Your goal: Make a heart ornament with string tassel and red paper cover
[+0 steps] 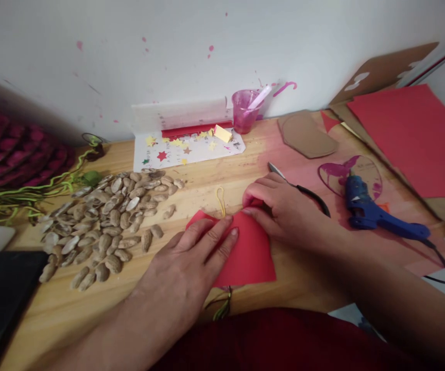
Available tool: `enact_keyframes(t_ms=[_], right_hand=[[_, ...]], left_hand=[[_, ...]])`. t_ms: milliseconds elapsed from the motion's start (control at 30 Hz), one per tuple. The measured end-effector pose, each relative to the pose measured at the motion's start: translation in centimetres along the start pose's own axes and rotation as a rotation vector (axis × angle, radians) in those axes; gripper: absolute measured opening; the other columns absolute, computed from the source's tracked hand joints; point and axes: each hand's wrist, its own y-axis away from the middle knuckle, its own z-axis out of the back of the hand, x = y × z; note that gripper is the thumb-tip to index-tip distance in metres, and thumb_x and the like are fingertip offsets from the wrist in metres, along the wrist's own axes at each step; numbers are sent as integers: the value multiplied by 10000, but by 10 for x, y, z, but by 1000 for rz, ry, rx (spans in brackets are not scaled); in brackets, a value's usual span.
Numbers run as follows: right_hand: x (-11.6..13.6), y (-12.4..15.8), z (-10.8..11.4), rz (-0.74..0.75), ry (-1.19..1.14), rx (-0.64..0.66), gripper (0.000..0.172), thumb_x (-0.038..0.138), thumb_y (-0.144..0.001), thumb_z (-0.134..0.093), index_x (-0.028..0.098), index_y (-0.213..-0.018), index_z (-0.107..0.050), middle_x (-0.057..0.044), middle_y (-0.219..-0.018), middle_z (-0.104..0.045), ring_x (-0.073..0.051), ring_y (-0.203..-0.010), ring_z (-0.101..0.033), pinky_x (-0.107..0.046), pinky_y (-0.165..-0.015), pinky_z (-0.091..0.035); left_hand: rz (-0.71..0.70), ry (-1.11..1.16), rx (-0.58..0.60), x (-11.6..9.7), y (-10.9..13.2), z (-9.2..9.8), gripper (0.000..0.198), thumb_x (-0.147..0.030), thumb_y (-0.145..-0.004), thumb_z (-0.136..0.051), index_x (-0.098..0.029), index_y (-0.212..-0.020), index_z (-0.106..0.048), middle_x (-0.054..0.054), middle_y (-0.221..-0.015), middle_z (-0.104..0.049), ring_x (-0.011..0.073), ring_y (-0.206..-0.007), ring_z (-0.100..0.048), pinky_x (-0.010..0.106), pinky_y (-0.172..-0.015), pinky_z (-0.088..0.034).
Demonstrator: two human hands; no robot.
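A piece of red paper [247, 257] lies on the wooden table in front of me, its top edge uneven and partly under my fingers. My left hand [191, 263] rests flat across its left side, fingers stretched out and pressing down. At the upper right edge of the paper, my right hand [280, 206] is closed, thumb and fingers pinching that edge. A small yellow cord loop [220, 201] sticks out above the top edge. Below the bottom edge, a tuft of green and dark strands [223, 304] shows; what it joins is hidden under the paper.
Peanut shells [110, 221] cover the left side near a black flat object [6, 304]. Scissors [303, 190] and a blue glue gun [377, 211] lie right. Behind are a pink cup [243, 116], star cutouts [161, 155], cardboard [307, 134] and red sheets [419, 139].
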Motion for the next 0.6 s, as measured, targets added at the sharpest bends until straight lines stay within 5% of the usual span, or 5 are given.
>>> enact_keyframes(t_ms=[200,600], right_hand=[[0,1,-2,-19,-55,-7,60,136,-884,-605,177,-842,-594,-42,-830,-661,-215,-864,-545,-340,-786,-408],[2,1,-2,-59,-27,7,38,155,-892,-609,164,-857,-597,-68,-845,-670,-228,-873,-549,-347,-785,-411]], left_hand=[[-38,-12,-20,1,0,0,568,-264,-965,-501,-146,-1518,-436,82,-1602,-414,318,-1383,-381,447,-1091,-418],[-20,-24,-5,-3,1,-1,581,-191,-965,-457,-153,-1542,-396,63,-1619,-388,319,-1397,-386,441,-1105,-398]])
